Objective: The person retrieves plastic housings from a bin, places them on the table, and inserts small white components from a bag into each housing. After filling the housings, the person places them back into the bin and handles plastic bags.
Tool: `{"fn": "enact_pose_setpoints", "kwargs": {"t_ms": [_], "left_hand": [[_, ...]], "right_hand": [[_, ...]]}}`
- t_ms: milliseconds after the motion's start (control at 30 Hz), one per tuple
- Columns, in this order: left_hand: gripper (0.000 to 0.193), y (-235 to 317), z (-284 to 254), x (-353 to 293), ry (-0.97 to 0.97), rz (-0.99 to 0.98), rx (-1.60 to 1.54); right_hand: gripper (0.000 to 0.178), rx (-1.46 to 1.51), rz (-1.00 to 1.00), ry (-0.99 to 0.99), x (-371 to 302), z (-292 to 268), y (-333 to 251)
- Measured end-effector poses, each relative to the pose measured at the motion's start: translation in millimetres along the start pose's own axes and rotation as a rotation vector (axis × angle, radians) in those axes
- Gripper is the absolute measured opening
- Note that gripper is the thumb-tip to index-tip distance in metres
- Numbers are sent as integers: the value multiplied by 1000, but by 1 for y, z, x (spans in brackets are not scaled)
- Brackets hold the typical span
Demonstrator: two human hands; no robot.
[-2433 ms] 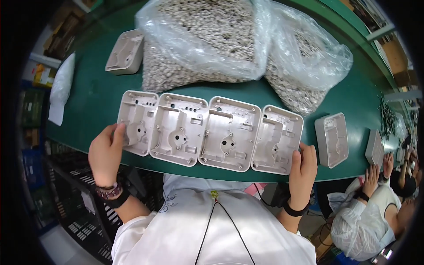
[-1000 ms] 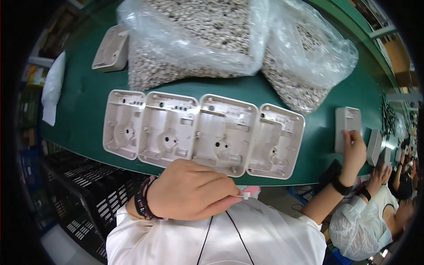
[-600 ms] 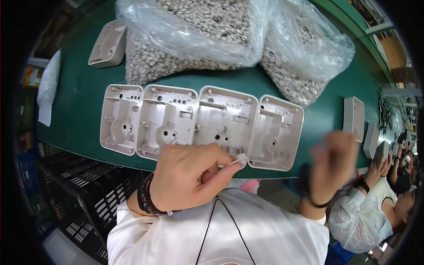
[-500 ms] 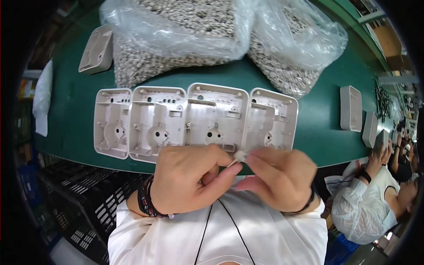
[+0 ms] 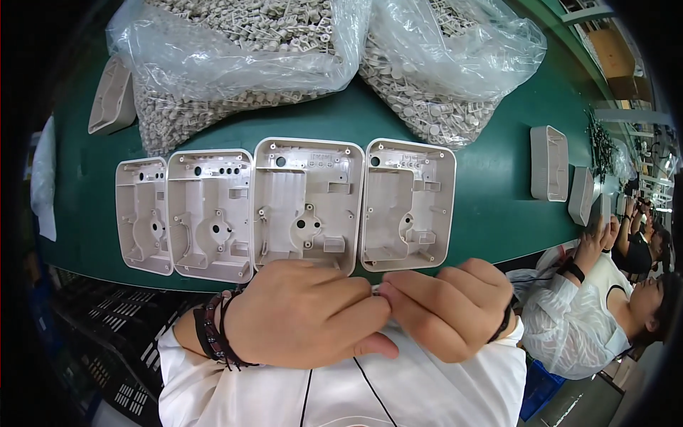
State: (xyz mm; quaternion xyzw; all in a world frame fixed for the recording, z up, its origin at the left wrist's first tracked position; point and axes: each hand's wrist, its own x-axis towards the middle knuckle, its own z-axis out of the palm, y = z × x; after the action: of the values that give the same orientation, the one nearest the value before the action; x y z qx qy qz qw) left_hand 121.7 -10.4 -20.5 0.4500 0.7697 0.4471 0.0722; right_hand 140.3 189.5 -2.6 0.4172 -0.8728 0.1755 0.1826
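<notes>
My left hand (image 5: 306,313) and my right hand (image 5: 452,306) meet fingertip to fingertip in front of my chest, just below the near edge of the table. Both are closed in a pinch. A sliver of a small off-white plastic part (image 5: 376,290) shows between the fingertips; the rest is hidden by the fingers. Beyond the hands, a row of several open white plastic housings (image 5: 281,206) lies on the green table (image 5: 491,206), hollow side up. My left knuckles overlap the near edge of the middle housings, and the rightmost housing (image 5: 388,206) lies just past my right hand.
Two large clear plastic bags (image 5: 235,71) full of small off-white parts stand at the back. More housings lie at the far left (image 5: 114,99) and at the right (image 5: 549,164). A black crate (image 5: 107,334) is at lower left. A co-worker (image 5: 569,313) sits to the right.
The view has shifted, so the housings and bags appear further left. My right fingers have closed in against the left ones, covering most of the small off-white part that showed before.
</notes>
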Motion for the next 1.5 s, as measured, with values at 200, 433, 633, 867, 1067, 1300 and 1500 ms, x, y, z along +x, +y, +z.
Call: {"fn": "enact_pose_setpoints", "kwargs": {"t_ms": [200, 433, 633, 867, 1067, 1300, 1500], "left_hand": [[27, -6, 6, 13, 34, -148, 276], [28, -20, 9, 9, -105, -267, 532], [26, -20, 6, 7, -143, -265, 521], [20, -21, -1, 6, -124, -239, 413], [23, -12, -9, 11, 204, -237, 241], [20, -8, -13, 16, 266, -153, 118], [19, -15, -8, 8, 367, -71, 102]], "right_hand": [[12, -118, -10, 54, 1, -32, 31], [16, -33, -35, -200, 25, 21, 108], [13, 90, -237, -336, 39, 47, 117], [7, 185, -104, -467, 35, 28, 116], [26, 1043, 299, -49, 26, -1, 93], [33, 1380, 284, -71, 50, 13, 41], [33, 1317, 108, -139, 41, 13, 29]]}}
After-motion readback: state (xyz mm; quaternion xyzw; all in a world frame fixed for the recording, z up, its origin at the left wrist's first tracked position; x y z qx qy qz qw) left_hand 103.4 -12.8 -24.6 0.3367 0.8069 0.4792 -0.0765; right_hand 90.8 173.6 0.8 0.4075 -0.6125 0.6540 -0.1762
